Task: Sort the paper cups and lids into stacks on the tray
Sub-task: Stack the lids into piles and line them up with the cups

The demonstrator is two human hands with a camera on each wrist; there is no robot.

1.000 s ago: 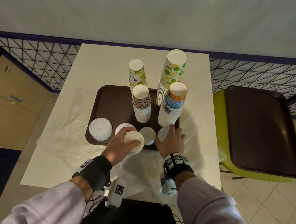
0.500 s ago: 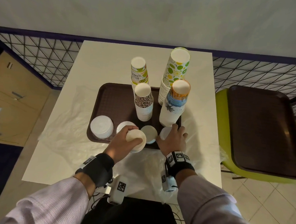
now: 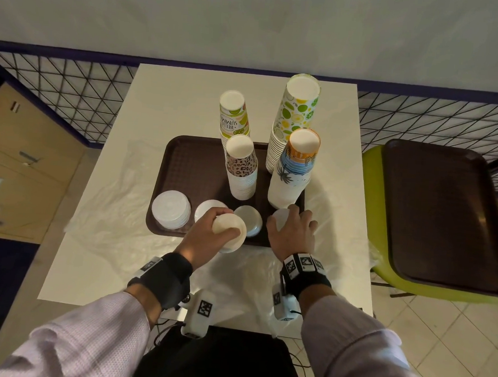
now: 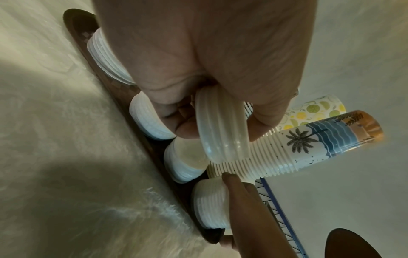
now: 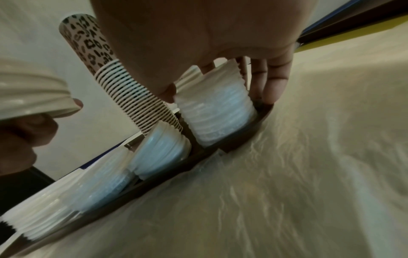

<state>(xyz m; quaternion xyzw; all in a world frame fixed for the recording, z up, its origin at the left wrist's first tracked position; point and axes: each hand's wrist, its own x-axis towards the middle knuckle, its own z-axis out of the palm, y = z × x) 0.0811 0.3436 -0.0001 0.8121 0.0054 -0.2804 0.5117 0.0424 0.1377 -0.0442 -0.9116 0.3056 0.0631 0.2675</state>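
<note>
Tray (image 3: 185, 167): four lid stacks along near edge, cup stacks behind. Left hand (image 3: 207, 238) grips small bundle of lids (image 3: 229, 231), tilted, above near rim. Right hand (image 3: 293, 234) curled around rightmost lid stack (image 5: 215, 115), steadying it. Advice: level bundle, lower onto matching-size stack.

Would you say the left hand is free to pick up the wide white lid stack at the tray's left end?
Probably not yet: the left hand already grips a few lids, though the wide white lid stack stands unobstructed nearby.
</note>
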